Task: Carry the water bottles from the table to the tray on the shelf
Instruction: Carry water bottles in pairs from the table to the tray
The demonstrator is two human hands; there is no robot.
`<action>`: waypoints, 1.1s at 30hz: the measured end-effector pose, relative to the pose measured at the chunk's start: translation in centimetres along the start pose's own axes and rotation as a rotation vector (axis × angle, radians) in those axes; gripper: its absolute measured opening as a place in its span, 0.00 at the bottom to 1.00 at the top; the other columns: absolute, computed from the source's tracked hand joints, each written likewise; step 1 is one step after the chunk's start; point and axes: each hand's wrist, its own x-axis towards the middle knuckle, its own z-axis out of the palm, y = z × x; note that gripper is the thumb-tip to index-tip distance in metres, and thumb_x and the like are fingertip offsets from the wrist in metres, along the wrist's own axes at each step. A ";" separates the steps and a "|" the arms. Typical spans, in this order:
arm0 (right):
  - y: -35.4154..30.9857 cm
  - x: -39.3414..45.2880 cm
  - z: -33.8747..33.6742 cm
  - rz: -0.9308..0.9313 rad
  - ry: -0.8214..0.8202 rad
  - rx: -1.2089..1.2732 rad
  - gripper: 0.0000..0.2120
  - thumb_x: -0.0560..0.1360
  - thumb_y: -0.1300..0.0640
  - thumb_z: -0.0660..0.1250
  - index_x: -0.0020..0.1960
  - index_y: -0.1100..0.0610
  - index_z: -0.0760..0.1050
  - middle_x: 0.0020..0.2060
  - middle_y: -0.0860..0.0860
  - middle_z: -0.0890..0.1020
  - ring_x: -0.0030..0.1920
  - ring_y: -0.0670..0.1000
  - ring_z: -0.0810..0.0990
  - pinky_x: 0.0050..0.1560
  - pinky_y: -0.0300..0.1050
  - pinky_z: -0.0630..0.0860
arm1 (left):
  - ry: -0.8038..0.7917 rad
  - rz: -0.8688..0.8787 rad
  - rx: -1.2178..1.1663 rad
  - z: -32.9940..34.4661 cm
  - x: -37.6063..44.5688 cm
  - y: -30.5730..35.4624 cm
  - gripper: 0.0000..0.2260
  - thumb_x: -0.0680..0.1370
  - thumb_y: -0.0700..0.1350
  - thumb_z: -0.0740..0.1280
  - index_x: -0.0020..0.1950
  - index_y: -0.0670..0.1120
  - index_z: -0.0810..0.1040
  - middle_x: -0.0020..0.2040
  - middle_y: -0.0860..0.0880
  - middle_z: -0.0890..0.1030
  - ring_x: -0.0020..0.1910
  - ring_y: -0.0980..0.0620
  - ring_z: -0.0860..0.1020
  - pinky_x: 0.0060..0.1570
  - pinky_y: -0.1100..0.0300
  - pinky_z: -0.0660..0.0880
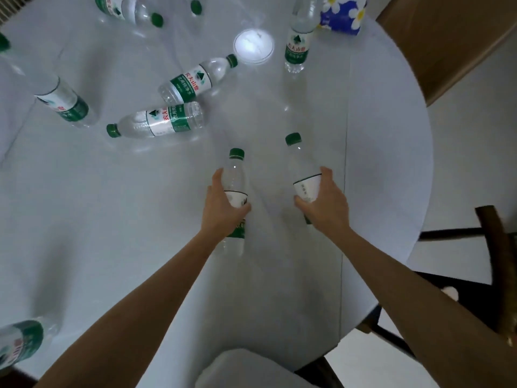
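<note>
Left hand (223, 204) grips bottle (236, 189); right hand (321, 203) grips second bottle (300, 169). Risk: lying bottles (159, 121) ahead of left hand knocked, roll off tabletop (377, 135).

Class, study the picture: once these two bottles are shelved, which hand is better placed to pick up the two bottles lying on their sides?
The left hand, probably. Both lying bottles are on its side of the table; the right hand would have to cross over.

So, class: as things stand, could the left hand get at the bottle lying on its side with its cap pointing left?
Probably not yet. The left hand already grips an upright bottle, so it is occupied. The lying bottle sits farther up and left on the table, with nothing between them.
</note>
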 end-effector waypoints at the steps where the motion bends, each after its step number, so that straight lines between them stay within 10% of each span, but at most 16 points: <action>1: 0.4 -1.5 -0.9 0.026 0.000 0.086 0.36 0.67 0.46 0.74 0.68 0.51 0.61 0.50 0.52 0.78 0.44 0.54 0.79 0.43 0.50 0.79 | -0.030 0.008 -0.077 0.2 -0.7 0.8 0.43 0.69 0.43 0.76 0.76 0.52 0.54 0.59 0.46 0.73 0.51 0.49 0.76 0.50 0.57 0.72; 6: 2.5 -9.2 -5.4 0.233 -0.002 0.578 0.29 0.70 0.55 0.75 0.65 0.51 0.63 0.50 0.47 0.76 0.47 0.46 0.78 0.39 0.36 0.75 | -0.319 -0.178 -0.416 2.0 -5.5 5.2 0.31 0.71 0.43 0.75 0.70 0.47 0.65 0.58 0.42 0.79 0.44 0.46 0.83 0.45 0.50 0.81; 11: 6.4 -17.1 -9.2 0.397 0.047 0.916 0.27 0.71 0.56 0.74 0.66 0.49 0.67 0.56 0.52 0.80 0.54 0.54 0.82 0.50 0.53 0.82 | -0.667 -0.237 -0.451 5.6 -12.3 8.3 0.16 0.74 0.39 0.71 0.60 0.46 0.73 0.42 0.44 0.83 0.31 0.51 0.83 0.29 0.59 0.79; 15: 10.3 -24.6 -12.8 0.410 0.141 1.094 0.21 0.73 0.61 0.71 0.62 0.45 0.71 0.52 0.51 0.83 0.49 0.51 0.85 0.41 0.44 0.82 | -0.883 -0.146 -0.356 9.4 -19.2 9.6 0.11 0.74 0.39 0.69 0.56 0.47 0.74 0.38 0.47 0.84 0.32 0.51 0.83 0.31 0.58 0.80; 20: 16.9 -37.1 -15.4 0.482 0.375 1.198 0.24 0.69 0.50 0.75 0.62 0.48 0.73 0.53 0.55 0.83 0.50 0.54 0.85 0.46 0.49 0.81 | -1.065 -0.108 -0.322 15.3 -30.5 9.9 0.27 0.65 0.44 0.73 0.63 0.40 0.74 0.42 0.42 0.84 0.35 0.46 0.82 0.36 0.55 0.80; 33: 32.4 -76.9 -16.7 0.668 1.092 1.348 0.24 0.68 0.53 0.72 0.63 0.54 0.72 0.51 0.59 0.83 0.46 0.57 0.83 0.46 0.52 0.80 | -1.625 -0.058 -0.041 33.1 -67.7 4.1 0.17 0.66 0.41 0.72 0.53 0.43 0.76 0.36 0.45 0.83 0.31 0.49 0.82 0.32 0.58 0.79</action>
